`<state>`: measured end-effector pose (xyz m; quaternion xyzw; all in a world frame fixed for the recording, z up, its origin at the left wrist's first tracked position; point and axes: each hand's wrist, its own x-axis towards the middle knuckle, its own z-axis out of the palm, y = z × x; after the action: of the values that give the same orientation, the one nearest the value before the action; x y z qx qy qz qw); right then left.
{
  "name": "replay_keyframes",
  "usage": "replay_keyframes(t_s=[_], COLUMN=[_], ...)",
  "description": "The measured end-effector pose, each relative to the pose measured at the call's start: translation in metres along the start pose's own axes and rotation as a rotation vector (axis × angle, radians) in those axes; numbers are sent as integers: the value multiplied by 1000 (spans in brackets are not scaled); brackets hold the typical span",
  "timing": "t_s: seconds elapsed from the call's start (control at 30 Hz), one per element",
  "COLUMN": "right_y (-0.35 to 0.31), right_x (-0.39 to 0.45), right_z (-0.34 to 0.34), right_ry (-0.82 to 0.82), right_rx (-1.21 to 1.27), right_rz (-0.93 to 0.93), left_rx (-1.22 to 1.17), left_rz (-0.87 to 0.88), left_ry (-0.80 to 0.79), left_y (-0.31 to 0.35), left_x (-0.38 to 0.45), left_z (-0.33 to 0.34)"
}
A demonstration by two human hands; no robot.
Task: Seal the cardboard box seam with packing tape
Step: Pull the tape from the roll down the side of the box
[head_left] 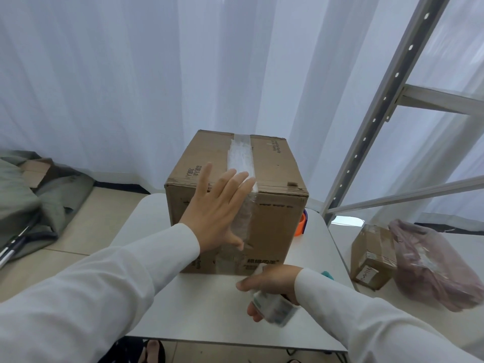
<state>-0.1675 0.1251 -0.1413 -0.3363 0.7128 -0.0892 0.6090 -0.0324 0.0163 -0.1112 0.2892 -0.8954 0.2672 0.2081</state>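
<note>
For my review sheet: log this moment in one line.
left hand flat on box front, pressing tape | right hand grips tape roll | seam taped

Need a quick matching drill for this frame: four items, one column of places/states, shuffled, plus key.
Items:
1. left hand
2. tape roll
3. small box
4. orange object

Places/states:
A. partly hidden behind the big cardboard box
B. gripped in the right hand
C. flat, fingers straight, against the clear tape at the box's near edge
D. right of the white table, beside a pink bag

Pairs: 1-C, 2-B, 3-D, 4-A
</note>
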Motion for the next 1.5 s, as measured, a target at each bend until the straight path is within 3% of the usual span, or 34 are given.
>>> replay_keyframes(t_s=[0.33, 0.53, 0.83, 1.1, 1.23, 1.37, 1.5], right_y=[26, 29, 35, 37, 37, 34, 40], right_x=[15, 11, 13, 8, 13, 13, 16], right_z=[-8, -13, -28, -30, -23, -16, -5], right_ry=[234, 174, 103, 101, 169, 250, 271], right_rx=[-82, -55, -2, -239, -269, -496, -695], right_rz=[-33, -114, -158, -169, -154, -122, -117], left_rx=[41, 131, 50, 21, -138, -316, -258], left_rz=[282, 349, 320, 348, 386, 393, 422], left_ry=[226, 179, 259, 249, 271, 267, 210], left_y=[4, 17, 21, 17, 17, 16, 16], left_x=[-11, -14, -8, -9, -9, -9, -10], left_z=[4, 15, 14, 10, 9, 10, 7])
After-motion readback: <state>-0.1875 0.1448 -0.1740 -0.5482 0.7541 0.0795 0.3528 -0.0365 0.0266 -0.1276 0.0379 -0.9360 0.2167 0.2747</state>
